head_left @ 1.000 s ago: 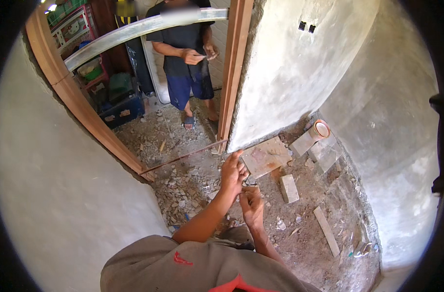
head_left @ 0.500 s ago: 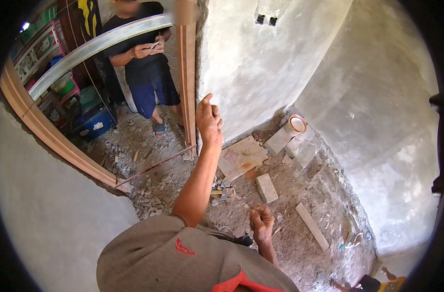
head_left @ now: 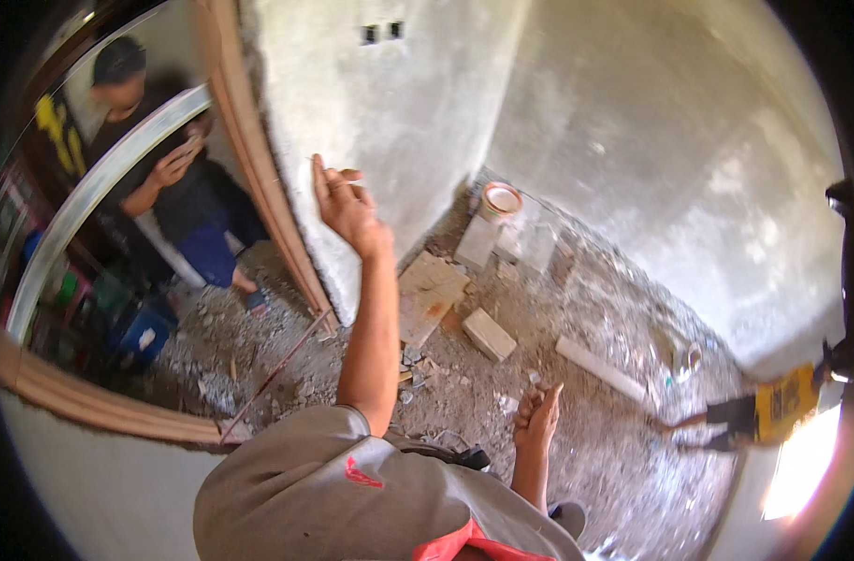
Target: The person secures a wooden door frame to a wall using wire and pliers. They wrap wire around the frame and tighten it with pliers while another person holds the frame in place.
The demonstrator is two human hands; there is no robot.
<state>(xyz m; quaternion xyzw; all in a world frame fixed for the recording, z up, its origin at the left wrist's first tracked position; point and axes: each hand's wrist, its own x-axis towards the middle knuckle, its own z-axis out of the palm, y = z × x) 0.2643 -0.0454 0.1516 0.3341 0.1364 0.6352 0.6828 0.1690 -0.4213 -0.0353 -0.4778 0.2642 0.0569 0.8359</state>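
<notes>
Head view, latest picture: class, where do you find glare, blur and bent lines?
Head view: glare washes out the bright patch at lower right; head view: the person at upper left looks soft; head view: the pale bar in front of them bows, likely from the fisheye lens.

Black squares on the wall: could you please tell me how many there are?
2: a left square and a right square, side by side, high on the wall.

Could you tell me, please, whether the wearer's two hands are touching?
No, the left hand is up before the wall, apart from the right hand over the floor.
</notes>
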